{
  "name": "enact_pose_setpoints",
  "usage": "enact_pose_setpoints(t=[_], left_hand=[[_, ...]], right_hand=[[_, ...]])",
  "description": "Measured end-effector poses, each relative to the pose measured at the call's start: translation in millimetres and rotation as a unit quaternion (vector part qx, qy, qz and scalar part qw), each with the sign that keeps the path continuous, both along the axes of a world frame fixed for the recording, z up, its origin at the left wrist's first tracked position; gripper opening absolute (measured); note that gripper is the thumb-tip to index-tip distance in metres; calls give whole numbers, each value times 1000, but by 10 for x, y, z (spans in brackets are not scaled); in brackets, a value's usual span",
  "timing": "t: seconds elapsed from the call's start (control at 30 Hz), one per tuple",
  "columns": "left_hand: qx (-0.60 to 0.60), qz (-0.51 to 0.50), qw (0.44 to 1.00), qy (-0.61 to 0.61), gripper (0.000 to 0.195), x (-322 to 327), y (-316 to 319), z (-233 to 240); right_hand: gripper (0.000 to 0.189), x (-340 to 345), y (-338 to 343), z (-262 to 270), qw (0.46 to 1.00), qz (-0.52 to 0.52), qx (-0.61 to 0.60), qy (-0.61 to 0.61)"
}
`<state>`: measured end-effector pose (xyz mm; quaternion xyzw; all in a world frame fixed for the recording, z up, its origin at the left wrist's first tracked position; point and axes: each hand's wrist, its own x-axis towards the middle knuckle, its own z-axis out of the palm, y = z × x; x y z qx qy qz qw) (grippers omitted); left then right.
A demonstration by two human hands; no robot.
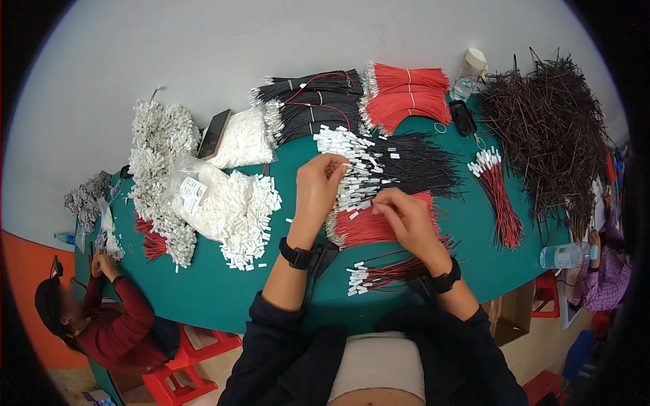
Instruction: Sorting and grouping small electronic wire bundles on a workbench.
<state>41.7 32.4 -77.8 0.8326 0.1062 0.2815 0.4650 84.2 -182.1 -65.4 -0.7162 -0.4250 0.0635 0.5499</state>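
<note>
My left hand [321, 177] is over the white-housing ends of a pile of black wires [416, 162], thumb and fingertips close together. A small pale piece shows at those fingertips, but whether they grip it cannot be made out. Lower and to the right, my right hand [406, 215] is above a bundle of red wires [365, 226], its thumb and forefinger nearly meeting; anything between them is too small to see. White connector housings [350, 195] lie crowded between the hands. Nearer my body are joined red-and-black wires [388, 271] with white housings on their left ends.
Loose white housings [249, 223] spill from a clear bag [203, 203] at left. A phone [214, 134] rests against another bag [244, 139]. Tied black bundles [320, 111] and red bundles [409, 96] line the back. A bottle [566, 256] lies right. A co-worker [111, 319] sits left.
</note>
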Motion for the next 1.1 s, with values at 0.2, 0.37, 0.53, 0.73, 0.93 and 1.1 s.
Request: enact_pose_setpoints(t=[0.2,0.37,0.53,0.73,0.93,1.1], left_hand=[[-115,-43,990,65,12,-60,-24,190],[-357,-155,921,-3,11,-208,-99,538],[-452,-249,856,-3,12,-292,-130,600],[-473,-268,839,-15,11,-363,-222,725],[-444,-274,853,4,14,-391,-205,728],[-457,-306,835,12,14,-392,-225,713]], right_hand=[[11,-36,-65,280,993,-79,69,59],[11,-121,-154,672,986,-143,81,-32],[13,-184,-209,835,977,-167,93,-97],[16,-216,-166,863,972,-176,96,-121],[22,-216,-165,839,963,-181,86,-183],[20,-227,-181,851,961,-184,81,-191]])
